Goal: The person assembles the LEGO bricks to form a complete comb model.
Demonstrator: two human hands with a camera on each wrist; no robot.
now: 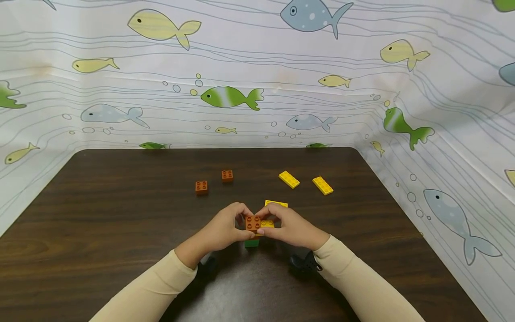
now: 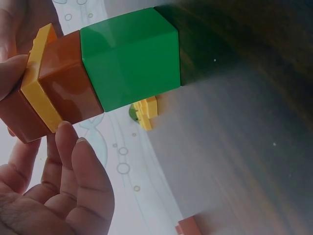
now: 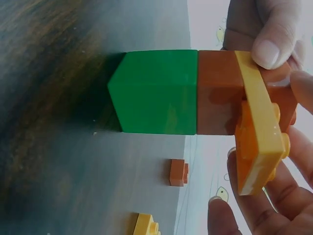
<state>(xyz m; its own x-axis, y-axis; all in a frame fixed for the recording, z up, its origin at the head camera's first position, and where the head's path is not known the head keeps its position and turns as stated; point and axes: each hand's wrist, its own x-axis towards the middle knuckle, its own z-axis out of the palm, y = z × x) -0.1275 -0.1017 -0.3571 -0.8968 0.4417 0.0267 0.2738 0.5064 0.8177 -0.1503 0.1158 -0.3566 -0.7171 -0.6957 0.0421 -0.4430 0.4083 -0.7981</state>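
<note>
In front of me stands a toy brick tower: a green block [image 3: 159, 93] at the bottom, a brown brick [image 2: 71, 78] on it, then a yellow plate [image 1: 267, 224] jutting out to the right, and a top brown brick [image 1: 253, 222] above the plate's left part. My left hand [image 1: 222, 228] pinches the top brown brick from the left, its thumb in front and touching the plate's edge. From the right, my right hand [image 1: 295, 228] grips the same brick with thumb and fingers around the jutting plate. The fingers partly hide the tower's back.
Two loose brown bricks [image 1: 201, 188] lie on the dark wooden table [image 1: 100, 223], left of the tower and farther back. Two yellow plates [image 1: 289, 179] lie back right, and another yellow piece [image 1: 276, 203] sits just behind the right hand. A fish-patterned sheet [image 1: 241, 58] walls the table.
</note>
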